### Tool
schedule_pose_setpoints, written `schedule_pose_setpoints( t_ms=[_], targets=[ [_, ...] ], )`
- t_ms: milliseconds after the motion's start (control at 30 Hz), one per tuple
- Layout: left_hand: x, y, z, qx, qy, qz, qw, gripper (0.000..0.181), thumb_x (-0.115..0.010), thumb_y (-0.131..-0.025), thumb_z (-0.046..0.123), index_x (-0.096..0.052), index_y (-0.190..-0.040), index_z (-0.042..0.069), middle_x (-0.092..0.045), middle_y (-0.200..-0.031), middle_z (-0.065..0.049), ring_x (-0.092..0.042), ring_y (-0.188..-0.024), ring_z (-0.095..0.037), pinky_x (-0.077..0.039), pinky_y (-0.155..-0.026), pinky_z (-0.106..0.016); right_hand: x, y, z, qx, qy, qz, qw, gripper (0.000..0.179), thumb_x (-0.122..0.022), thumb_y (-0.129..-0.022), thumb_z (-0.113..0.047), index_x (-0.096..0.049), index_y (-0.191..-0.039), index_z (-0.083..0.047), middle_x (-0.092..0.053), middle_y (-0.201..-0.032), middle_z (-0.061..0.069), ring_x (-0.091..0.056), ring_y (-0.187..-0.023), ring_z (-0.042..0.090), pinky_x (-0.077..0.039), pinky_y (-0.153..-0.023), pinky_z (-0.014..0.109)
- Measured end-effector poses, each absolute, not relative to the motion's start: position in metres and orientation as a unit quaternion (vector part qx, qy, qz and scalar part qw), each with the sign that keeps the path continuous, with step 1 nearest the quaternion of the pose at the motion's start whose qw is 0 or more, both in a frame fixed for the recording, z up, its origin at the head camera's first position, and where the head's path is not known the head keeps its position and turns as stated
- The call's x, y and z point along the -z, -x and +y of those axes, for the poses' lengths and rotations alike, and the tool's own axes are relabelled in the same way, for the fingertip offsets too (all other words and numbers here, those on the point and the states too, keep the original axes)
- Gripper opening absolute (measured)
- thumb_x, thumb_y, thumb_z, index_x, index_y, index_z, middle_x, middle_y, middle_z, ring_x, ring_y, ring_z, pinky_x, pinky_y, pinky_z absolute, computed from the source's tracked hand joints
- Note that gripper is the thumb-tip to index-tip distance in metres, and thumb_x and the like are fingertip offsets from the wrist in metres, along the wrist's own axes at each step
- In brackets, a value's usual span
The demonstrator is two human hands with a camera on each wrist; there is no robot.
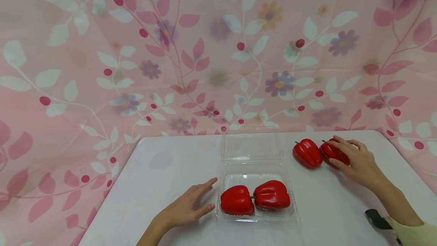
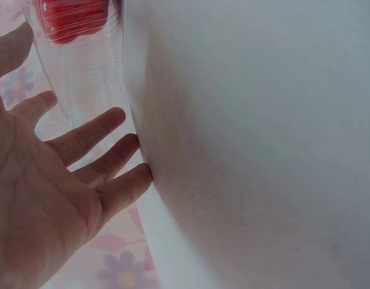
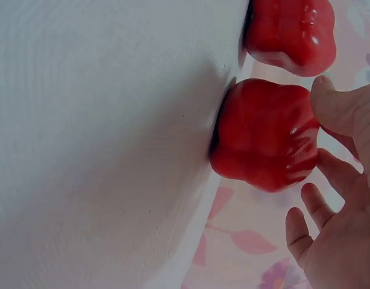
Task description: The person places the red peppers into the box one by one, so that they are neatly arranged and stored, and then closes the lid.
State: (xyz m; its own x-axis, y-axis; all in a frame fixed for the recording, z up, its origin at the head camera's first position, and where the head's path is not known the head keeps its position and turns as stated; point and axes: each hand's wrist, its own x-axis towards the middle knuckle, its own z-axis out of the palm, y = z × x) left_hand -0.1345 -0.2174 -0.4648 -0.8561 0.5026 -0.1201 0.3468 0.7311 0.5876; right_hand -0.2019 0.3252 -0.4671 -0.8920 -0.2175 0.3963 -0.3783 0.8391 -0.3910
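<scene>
Two red bell peppers, the left one [image 1: 237,201] and the right one [image 1: 272,196], lie side by side in a clear plastic clamshell box [image 1: 254,179], stems facing. Just left of the box, my left hand [image 1: 186,205] has its fingers spread and holds nothing; its fingertips are near the box's side. At the back right, my right hand [image 1: 356,164] reaches over another red bell pepper [image 3: 266,135], thumb and fingers spread around its upper part. This pepper rests on the table. Beside it on the left sits one more bell pepper [image 1: 307,154].
The box's clear lid [image 1: 251,147] lies folded back toward the far edge of the white table [image 1: 181,166]. Behind the table hangs a pink floral cloth [image 1: 218,67]. A dark strap [image 1: 378,219] shows by the right sleeve [image 1: 414,232].
</scene>
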Motion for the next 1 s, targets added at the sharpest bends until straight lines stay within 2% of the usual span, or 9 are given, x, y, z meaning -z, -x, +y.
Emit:
schedule_pose_setpoints(
  t_ms=[200,500,1000],
  targets=[
    [0.4638,0.134,-0.2171,-0.287,-0.229,0.92,0.139,0.073,-0.053,-0.092,0.061,-0.025,-0.156,0.039,-0.046,-0.148,0.002,-0.041,-0.132,-0.026,-0.045,-0.094,-0.063,0.4679,0.2004,0.3264,-0.227,-0.168,-0.944,0.172,0.068,-0.077,-0.081,-0.006,-0.049,-0.142,-0.011,-0.04,-0.145,0.025,-0.03,-0.121,0.056,-0.031,-0.078,0.077],
    [0.4638,0.1337,-0.2172,-0.286,-0.229,0.92,0.138,0.073,-0.053,-0.092,0.062,-0.024,-0.156,0.04,-0.047,-0.146,0.002,-0.041,-0.133,-0.026,-0.044,-0.095,-0.064,0.4662,0.198,0.3283,-0.192,-0.173,-0.948,0.186,0.075,-0.079,-0.073,0.001,-0.05,-0.14,-0.012,-0.042,-0.141,0.025,-0.033,-0.117,0.056,-0.034,-0.075,0.077],
    [0.4632,0.1344,-0.2176,-0.285,-0.234,0.919,0.138,0.073,-0.053,-0.093,0.061,-0.024,-0.156,0.039,-0.048,-0.146,0.003,-0.041,-0.132,-0.025,-0.045,-0.095,-0.063,0.4619,0.193,0.3332,-0.151,-0.127,-0.963,0.182,0.063,-0.083,-0.073,-0.019,-0.059,-0.13,-0.01,-0.046,-0.13,0.026,-0.034,-0.113,0.056,-0.035,-0.077,0.08]
  ],
)
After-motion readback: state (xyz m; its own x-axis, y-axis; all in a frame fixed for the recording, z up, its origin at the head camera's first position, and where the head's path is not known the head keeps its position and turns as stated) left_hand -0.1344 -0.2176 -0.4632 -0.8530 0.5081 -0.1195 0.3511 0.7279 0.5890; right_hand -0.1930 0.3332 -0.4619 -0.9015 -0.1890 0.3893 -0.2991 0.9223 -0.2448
